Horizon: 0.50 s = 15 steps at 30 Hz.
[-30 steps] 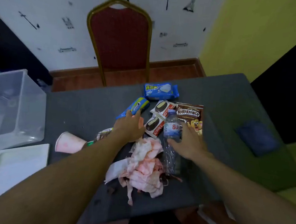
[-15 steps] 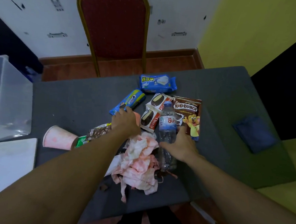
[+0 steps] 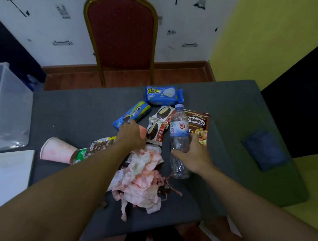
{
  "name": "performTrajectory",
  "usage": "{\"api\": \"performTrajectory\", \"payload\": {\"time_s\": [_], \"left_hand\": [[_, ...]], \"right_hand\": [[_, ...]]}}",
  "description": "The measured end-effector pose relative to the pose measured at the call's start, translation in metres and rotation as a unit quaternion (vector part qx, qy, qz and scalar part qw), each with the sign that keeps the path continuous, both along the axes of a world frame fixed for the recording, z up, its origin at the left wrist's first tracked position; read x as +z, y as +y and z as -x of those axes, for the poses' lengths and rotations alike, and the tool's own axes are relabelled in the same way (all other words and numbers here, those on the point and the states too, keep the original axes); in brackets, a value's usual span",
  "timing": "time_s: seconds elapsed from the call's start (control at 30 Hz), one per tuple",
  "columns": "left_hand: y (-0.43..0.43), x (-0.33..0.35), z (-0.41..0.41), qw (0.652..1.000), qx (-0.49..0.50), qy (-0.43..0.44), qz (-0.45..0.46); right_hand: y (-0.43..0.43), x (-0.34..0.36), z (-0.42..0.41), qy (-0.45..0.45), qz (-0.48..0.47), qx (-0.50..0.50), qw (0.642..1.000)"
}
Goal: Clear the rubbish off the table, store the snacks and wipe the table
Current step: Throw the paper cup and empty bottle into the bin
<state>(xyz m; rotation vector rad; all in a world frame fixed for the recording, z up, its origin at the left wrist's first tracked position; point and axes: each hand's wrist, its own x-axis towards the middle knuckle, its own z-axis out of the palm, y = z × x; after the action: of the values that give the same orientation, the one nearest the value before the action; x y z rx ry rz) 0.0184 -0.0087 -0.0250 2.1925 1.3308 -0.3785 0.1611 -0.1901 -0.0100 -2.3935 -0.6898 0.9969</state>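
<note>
Our right hand (image 3: 191,154) wraps bottle (image 3: 179,129): we squeeze soft, lift straight up. Left of bottle, our left hand (image 3: 130,136) touches blue pack (image 3: 134,114); grip we can't tell.

Two Choco Pie packs (image 3: 163,113) (image 3: 154,132), one bottle (image 3: 179,129), one cup (image 3: 57,150), one chair (image 3: 121,33).

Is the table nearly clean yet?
Not nearly; nothing looks done. The right hand grips the water bottle and the left hand touches the Oreo pack. The stained tissues, tipped cup and snack packs all lie on the table, and the blue cloth lies untouched, so no wiping yet.
</note>
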Motion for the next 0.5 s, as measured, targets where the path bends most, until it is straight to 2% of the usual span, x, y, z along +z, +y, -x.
{"api": "performTrajectory", "payload": {"time_s": [0.27,0.5], "left_hand": [[0.005,0.033,0.002,0.991,0.052,-0.123,-0.028],[0.013,0.069,0.013,0.965,0.130,-0.225,-0.032]], "right_hand": [[0.017,0.022,-0.011,-0.014,-0.059,0.031,0.998],[0.045,0.044,-0.019,-0.021,-0.120,0.067,0.990]]}}
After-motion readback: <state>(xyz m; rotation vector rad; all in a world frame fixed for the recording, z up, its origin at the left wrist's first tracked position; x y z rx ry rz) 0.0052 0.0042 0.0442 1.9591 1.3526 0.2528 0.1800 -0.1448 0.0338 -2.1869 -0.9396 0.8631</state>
